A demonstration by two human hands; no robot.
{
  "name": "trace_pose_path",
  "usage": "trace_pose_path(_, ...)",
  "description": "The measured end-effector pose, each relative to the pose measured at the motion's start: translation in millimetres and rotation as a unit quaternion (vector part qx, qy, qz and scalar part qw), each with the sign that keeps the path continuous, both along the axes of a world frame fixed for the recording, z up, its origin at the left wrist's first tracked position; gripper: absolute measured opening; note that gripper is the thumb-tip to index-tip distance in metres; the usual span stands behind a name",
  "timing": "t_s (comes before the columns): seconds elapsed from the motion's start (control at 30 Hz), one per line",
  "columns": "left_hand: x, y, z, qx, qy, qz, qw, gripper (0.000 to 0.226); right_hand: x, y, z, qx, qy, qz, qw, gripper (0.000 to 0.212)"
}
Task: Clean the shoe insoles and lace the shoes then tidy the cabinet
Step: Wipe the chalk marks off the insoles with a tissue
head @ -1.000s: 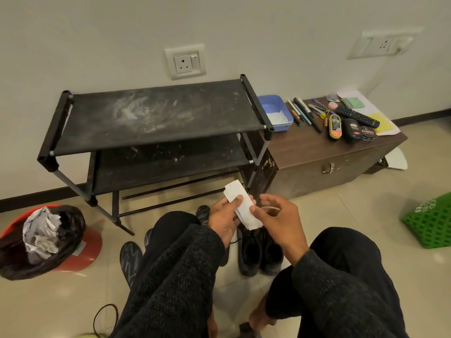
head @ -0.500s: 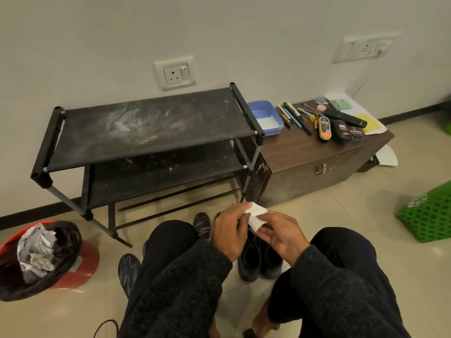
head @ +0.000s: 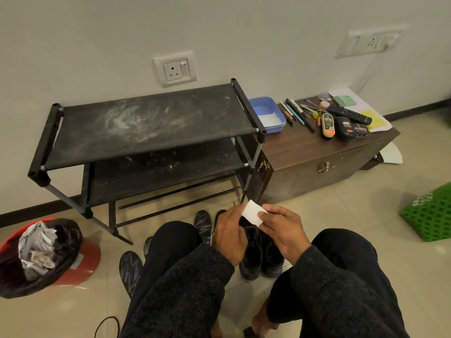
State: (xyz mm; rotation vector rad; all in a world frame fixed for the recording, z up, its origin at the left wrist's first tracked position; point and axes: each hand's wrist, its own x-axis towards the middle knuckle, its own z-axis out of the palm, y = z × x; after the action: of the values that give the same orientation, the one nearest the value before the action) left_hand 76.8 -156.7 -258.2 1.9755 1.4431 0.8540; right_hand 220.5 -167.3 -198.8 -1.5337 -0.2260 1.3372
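Both hands are holding a small white wipe [head: 252, 214] in front of the person's knees. The right hand [head: 280, 230] is pinching the wipe's right edge between thumb and fingers, and the left hand [head: 229, 234] is gripping its left edge with curled fingers. The wipe is sitting between the two hands, just above a pair of black shoes [head: 260, 254] that are standing side by side on the floor [head: 341, 208], directly under the hands.

Dark insoles are lying on the floor to the left of the shoes: one [head: 130, 270] beside the left knee, another [head: 203, 223] just left of the left hand, partly hidden by the leg.

A black two-shelf rack [head: 146, 125], dusty on top, is standing against the wall beyond the hands. To its right a brown cabinet [head: 317, 157] is carrying a blue tray [head: 267, 113], pens [head: 296, 115], a remote [head: 350, 114], polish containers [head: 341, 126] and papers [head: 373, 118]. A red bin [head: 83, 262] with a black liner and crumpled paper is sitting at far left, and a green basket [head: 429, 213] at far right.
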Motion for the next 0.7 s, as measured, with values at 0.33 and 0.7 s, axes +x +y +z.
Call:
trace_pose_path(0.33, 5.7, 4.5, 5.3, -0.17, -0.174, 0.021, 0.97, 0.035, -3.3, 3.1, -1.3, 0.032, -0.2, 0.132, 0.97, 0.025)
trace_pose_path(0.7, 1.7, 1.7, 4.5, -0.388, -0.328, 0.069, 0.859, 0.019, -3.9, -0.8, -17.3, 0.029, -0.284, 0.154, 0.946, 0.02)
